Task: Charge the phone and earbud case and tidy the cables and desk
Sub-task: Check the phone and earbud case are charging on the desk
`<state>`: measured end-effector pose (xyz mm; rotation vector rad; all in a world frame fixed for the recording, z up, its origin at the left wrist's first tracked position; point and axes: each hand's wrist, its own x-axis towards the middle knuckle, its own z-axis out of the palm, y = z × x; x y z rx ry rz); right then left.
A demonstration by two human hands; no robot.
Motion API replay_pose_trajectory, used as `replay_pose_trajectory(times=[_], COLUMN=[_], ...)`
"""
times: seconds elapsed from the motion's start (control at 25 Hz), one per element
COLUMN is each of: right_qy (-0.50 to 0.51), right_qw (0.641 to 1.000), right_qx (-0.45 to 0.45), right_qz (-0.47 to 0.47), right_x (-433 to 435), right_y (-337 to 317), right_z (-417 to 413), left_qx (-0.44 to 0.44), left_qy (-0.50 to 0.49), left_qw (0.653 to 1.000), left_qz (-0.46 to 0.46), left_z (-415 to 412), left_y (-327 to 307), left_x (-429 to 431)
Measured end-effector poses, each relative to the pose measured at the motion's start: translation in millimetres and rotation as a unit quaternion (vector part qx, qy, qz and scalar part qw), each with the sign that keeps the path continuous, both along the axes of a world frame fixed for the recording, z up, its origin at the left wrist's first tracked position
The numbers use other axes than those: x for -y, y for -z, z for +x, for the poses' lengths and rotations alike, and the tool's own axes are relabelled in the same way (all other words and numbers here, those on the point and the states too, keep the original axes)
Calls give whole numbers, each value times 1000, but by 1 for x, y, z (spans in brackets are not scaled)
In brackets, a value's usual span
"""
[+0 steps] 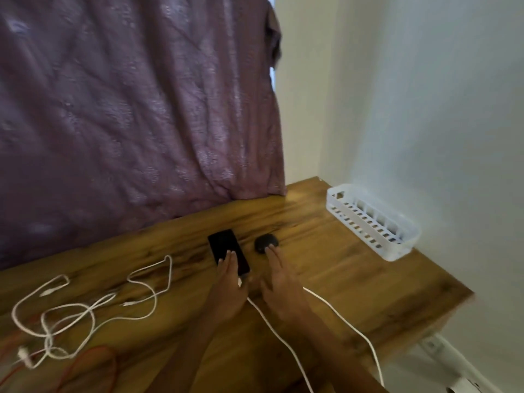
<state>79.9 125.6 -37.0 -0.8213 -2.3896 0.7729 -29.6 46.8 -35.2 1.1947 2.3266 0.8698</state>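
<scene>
Two bare forearms in shot, no sleeves, no watch, no rings. Left hand [231, 282] and right hand [279, 279] both ungloved, long slim fingers, short pale nails catching the light.

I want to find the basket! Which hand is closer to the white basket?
The right hand. Its fingers rest on the black earbud case, on the basket's side. The left hand lies on the phone, farther away.

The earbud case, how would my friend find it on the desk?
Look at the wooden desk, near the middle. Beside the flat black phone, on its right, sits the earbud case, with the right hand touching it. It is the only small, round, dark lump there.
</scene>
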Motion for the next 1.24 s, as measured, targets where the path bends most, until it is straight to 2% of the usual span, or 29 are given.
replay_pose_trajectory(times=[0.08, 0.24, 0.44, 0.56, 0.64, 0.68, 0.76, 0.84, 1.0, 1.16, 1.24], right_qy=[-34, -41, 19, 64, 103, 122, 144, 141, 108, 75, 48], right_qw=[999, 995, 988, 991, 983, 968, 915, 871, 845, 845, 846], right_qx=[26, 87, 153, 106, 43, 12, -42, -60, -84, -169, -211], right_qz=[-3, -33, -2, -50, -148, -219, -375, -467, -517, -501, -487], right_x=[-3, -11, -14, -13, -16, -20, -28, -33, -40, -50, -55], right_y=[13, 33, 50, 54, 49, 45, 39, 39, 37, 1, -27], right_z=[-25, -65, -91, -106, -110, -110, -111, -111, -109, -107, -108], left_qx=[37, 128, 297, 384, 398, 398, 373, 365, 436, 505, 505], left_qy=[-42, -160, -253, -284, -310, -317, -321, -317, -293, -252, -230], left_qw=[998, 979, 919, 871, 854, 850, 862, 869, 838, 784, 771], left_qz=[4, 20, 58, 112, 129, 133, 119, 107, 147, 257, 313], left_z=[-22, -52, -76, -75, -73, -72, -71, -71, -72, -69, -70], left_y=[11, 25, 36, 34, 35, 35, 29, 22, 4, -21, -43], left_x=[8, 7, -1, -10, -16, -16, -16, -17, -16, -26, -32])
